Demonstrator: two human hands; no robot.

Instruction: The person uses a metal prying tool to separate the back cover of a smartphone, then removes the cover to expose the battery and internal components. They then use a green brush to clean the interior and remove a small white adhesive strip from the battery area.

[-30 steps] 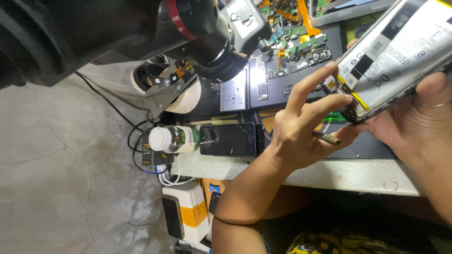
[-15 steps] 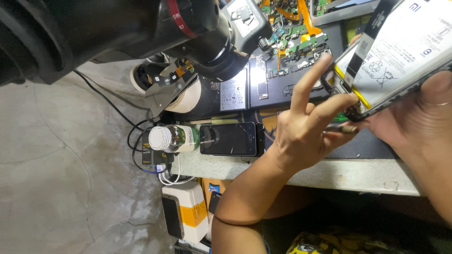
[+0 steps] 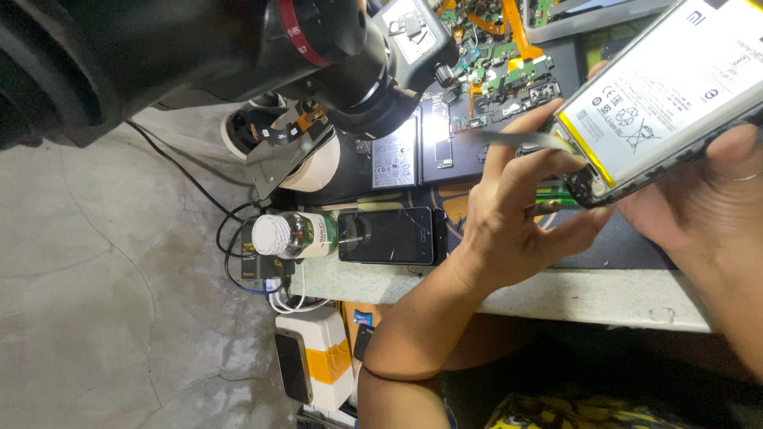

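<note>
Head view: right hand grips an opened black-framed smartphone with a white battery label and yellow edge strip, held above the pale stone worktop, long axis running lower-left to upper-right. Left hand is at its lower-left corner, fingers pinching thin metal tweezers whose tip meets the battery's yellow edge; phone lies up-right of them. Nearby: small black phone, white-capped green bottle, black microscope.
</note>
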